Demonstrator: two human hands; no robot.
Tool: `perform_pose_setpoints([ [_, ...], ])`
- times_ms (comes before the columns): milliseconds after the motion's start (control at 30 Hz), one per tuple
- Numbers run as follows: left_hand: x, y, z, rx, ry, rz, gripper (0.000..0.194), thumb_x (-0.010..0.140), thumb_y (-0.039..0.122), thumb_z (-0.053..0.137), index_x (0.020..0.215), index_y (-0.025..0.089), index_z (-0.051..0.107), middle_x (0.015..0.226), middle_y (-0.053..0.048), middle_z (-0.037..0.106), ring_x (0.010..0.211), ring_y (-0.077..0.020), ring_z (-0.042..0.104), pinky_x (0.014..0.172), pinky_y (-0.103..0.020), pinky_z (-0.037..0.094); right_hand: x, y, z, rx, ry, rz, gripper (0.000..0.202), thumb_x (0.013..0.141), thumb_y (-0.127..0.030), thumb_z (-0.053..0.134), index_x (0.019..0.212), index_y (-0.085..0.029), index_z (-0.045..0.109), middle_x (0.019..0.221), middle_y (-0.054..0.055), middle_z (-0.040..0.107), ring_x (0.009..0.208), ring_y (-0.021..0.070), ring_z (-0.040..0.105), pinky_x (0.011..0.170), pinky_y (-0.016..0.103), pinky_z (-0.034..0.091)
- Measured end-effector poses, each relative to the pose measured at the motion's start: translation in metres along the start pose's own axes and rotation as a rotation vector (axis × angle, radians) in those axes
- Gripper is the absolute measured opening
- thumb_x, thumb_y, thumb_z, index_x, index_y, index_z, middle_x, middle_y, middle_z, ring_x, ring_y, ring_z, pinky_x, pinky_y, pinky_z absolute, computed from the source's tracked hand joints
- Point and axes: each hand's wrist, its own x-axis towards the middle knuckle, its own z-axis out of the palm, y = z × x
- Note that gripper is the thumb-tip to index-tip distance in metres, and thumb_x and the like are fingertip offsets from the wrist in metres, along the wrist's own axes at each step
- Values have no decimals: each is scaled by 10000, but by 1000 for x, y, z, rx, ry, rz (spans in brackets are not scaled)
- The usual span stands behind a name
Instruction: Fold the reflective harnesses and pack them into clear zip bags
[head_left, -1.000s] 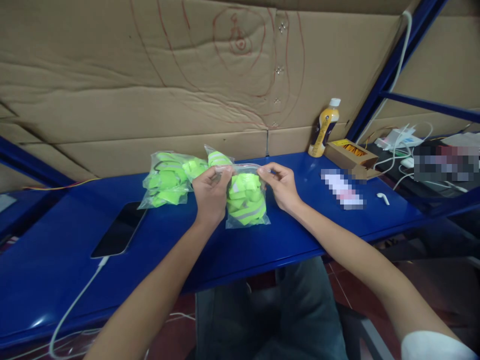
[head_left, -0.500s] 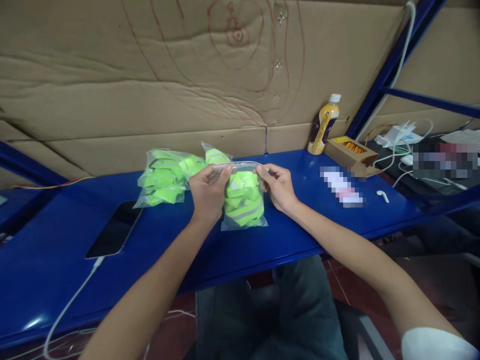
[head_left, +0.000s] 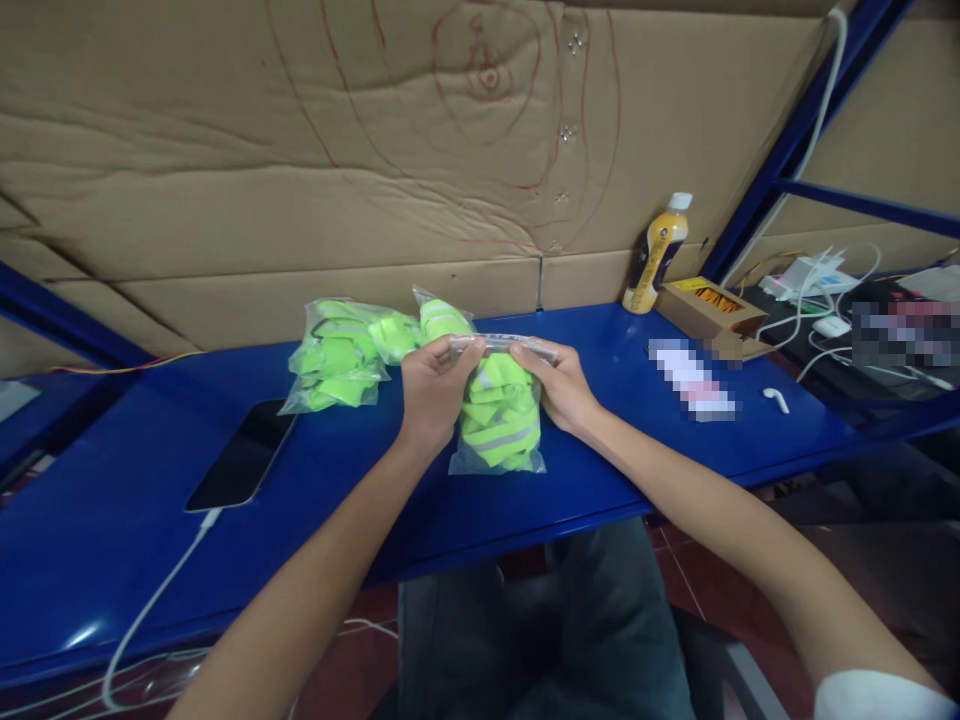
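Note:
A clear plastic bag point(head_left: 501, 425), filled with folded neon-green fabric bearing grey reflective strips, is over the blue table in front of me. My left hand point(head_left: 439, 385) pinches the left part of its top edge between thumb and fingers. On the right part of that same edge, my right hand point(head_left: 559, 380) is closed, thumb on the near side. The thumbs are a short way apart, and the plastic between them is drawn straight across. Behind my left hand lie more clear bags point(head_left: 337, 355) of the same green material, one with its corner point(head_left: 442, 315) pointing up.
A black phone point(head_left: 244, 455) with a white cable point(head_left: 154, 610) lies on the left of the blue table point(head_left: 360, 460). To the right are a yellow bottle point(head_left: 658, 255), an open cardboard box point(head_left: 709, 315), a blurred-out item and a white earbud point(head_left: 776, 400). A cardboard wall point(head_left: 337, 215) stands behind.
The right hand has moved inward along the bag's top edge, bringing the thumbs closer together. The top strip is now folded or flattened between them. The whole view has shifted slightly.

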Motion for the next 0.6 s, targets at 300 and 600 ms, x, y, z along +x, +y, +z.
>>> perform_pose_setpoints([
  [300,-1,-6,2,1,2,26,188,812,365,886,858,188,848,853,-50,811,771,-171,737,758,-292,607,1,0,0,39,77,57,323,676,-450,989,846,-233,821,877,12,788,800,169,691,797,326,545],
  [600,-1,-7,1,1,-29,50,221,831,379,880,892,171,842,861,-62,816,810,-187,767,815,-295,616,-1,-7,1,-17,42,22,303,683,-471,976,824,-238,845,839,7,791,784,165,677,807,319,542],
])
